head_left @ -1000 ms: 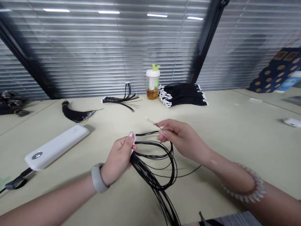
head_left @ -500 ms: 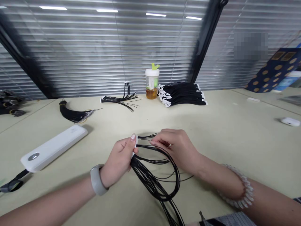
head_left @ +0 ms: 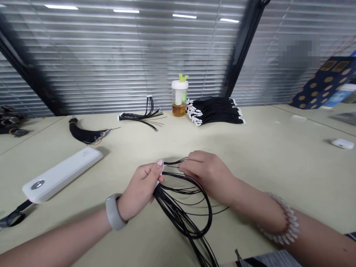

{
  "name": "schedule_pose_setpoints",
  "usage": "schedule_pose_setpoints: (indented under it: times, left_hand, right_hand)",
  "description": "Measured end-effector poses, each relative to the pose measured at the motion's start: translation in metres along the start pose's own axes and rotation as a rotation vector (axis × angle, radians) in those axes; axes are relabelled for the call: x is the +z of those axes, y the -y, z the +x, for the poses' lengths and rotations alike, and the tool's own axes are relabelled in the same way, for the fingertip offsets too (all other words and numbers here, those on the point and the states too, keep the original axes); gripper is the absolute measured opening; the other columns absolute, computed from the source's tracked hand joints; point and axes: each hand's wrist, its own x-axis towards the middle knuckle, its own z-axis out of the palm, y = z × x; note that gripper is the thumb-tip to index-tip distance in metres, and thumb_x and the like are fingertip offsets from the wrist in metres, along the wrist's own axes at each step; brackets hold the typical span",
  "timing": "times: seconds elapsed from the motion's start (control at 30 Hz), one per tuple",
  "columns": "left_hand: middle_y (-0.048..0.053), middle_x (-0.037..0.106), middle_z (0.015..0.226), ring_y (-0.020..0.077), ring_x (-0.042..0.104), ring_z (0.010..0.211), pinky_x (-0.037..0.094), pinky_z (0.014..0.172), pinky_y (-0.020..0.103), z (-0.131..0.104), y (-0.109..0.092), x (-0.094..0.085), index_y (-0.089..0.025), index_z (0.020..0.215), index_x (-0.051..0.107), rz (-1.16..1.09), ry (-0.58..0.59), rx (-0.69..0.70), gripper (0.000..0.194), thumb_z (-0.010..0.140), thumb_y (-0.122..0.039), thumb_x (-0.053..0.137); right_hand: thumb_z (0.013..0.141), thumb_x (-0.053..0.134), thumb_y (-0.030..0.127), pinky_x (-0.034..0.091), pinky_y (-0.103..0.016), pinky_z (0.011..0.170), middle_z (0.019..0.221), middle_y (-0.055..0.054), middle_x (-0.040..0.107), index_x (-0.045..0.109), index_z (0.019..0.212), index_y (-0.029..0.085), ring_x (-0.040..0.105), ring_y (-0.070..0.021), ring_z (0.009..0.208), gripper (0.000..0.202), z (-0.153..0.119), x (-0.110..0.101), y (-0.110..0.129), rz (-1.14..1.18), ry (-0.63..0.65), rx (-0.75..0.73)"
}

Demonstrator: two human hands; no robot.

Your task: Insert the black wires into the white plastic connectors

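Observation:
My left hand [head_left: 141, 185] is closed around a white connector [head_left: 162, 168], its thumb lying on top. From that connector and from a second white piece below it run several black wires [head_left: 183, 218], some looping to the right and others hanging toward the table's front edge. Between thumb and forefinger my right hand [head_left: 211, 174] pinches one thin black wire [head_left: 172, 166], which reaches to the connector. Whether its tip sits inside the connector is too small to tell. The other fingers of the right hand are curled in.
A white power bank [head_left: 63, 172] lies at left, a bundle of black wires [head_left: 87, 131] behind it. Farther back are a wire harness [head_left: 141, 116], a cup of amber liquid [head_left: 179, 98] and a pile of black cables [head_left: 217, 111]. A white earbud case [head_left: 343, 143] is at right.
Both hands stay nearly in place. The thin wire's end is nearer the connector, and its bright metal tip no longer shows clearly. The view has shifted slightly.

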Motion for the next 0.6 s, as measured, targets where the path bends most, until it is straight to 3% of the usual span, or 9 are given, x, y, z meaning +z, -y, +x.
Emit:
schedule_pose_setpoints:
  times: [0.1,0.3,0.6]
  left_hand:
    - [-0.007,0.032,0.036,0.0033,0.029,0.028,0.022,0.029,0.014,-0.001,-0.001,-0.001,-0.015,0.055,0.044,0.024,0.013,-0.002,0.054,0.077,-0.064,0.042]
    - [-0.007,0.034,0.035,0.0037,0.029,0.028,0.021,0.028,0.015,-0.002,-0.005,0.000,-0.016,0.057,0.045,0.086,0.079,-0.012,0.052,0.076,-0.064,0.043]
    - [-0.007,0.034,0.036,0.0043,0.029,0.029,0.021,0.029,0.016,-0.003,-0.005,-0.001,-0.016,0.058,0.046,0.110,0.120,-0.001,0.051,0.077,-0.063,0.042]
  right_hand:
    - [0.088,0.040,0.014,0.027,-0.024,0.053,0.061,-0.002,0.048,0.056,0.064,0.013,0.038,-0.0106,0.058,0.029,0.001,-0.002,-0.001,-0.053,0.058,-0.028]
    - [0.093,0.036,0.029,0.029,-0.022,0.053,0.064,0.000,0.047,0.058,0.071,0.015,0.039,-0.0095,0.058,0.034,0.001,0.005,0.001,0.021,0.056,0.026]
    - [0.094,0.033,0.030,0.031,-0.022,0.055,0.065,-0.001,0.050,0.056,0.070,0.015,0.043,-0.0099,0.059,0.036,0.002,0.012,0.005,0.032,0.039,0.042]
